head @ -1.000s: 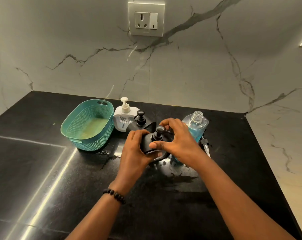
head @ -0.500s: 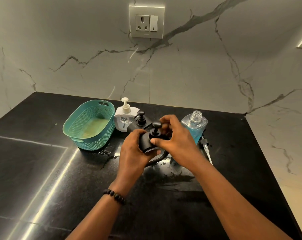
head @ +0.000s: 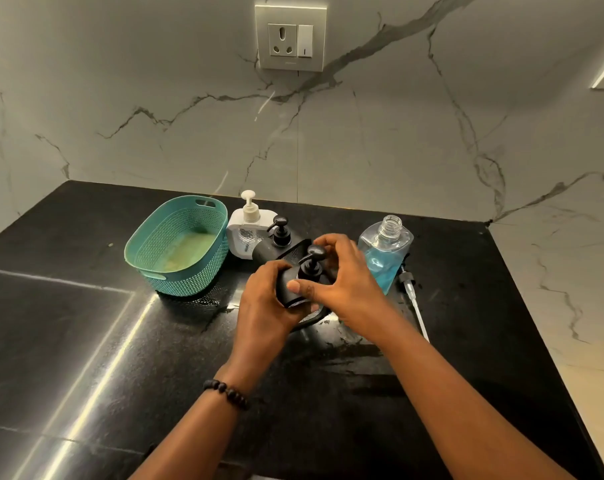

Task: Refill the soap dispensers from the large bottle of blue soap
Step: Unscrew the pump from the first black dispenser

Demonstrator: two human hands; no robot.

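The left hand [head: 266, 299] wraps around the body of a black soap dispenser [head: 293, 284], holding it tilted just above the tabletop [head: 86, 341]. The right hand [head: 349, 285] curls its fingers over the black pump top [head: 312, 261], thumb at the front and fingers behind, pinching the collar. This looks like the step of twisting the pump, either off for filling or back on after it; the view alone does not settle which.

To do it well, the left hand should keep the body steady while the right hand turns the collar rather than the nozzle head, since pressing the head could squirt soap. Bringing the dispenser upright before the pump comes free would keep any contents from spilling, and the wet-looking streaks on the tabletop near the hands suggest the surface may be slippery.

The dispenser is matte black and opaque, so its fill level cannot be seen. A second black dispenser [head: 279, 233] stands just behind it, next to a white pump bottle [head: 246, 230] and a teal basket [head: 179, 244]. The large bottle of blue soap [head: 385, 252] stands just beside the right hand, clear, uncapped and roughly half full; its own pump [head: 413, 299] lies on the tabletop to its right.
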